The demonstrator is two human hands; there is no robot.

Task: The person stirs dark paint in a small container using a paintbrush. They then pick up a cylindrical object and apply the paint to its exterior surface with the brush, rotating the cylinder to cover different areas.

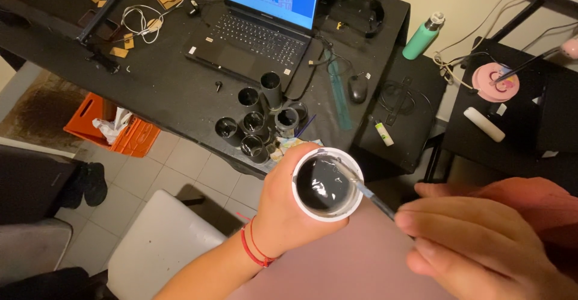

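Both hands grip tight: left hand (283, 206) holds white cup (328, 184), right hand (475, 249) a brush (367, 193) crossing its rim.

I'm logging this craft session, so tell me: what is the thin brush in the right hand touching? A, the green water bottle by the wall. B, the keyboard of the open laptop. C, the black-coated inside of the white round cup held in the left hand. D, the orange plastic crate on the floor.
C: the thin brush, held by the right hand, reaches over the rim into the white round cup gripped by the left hand.
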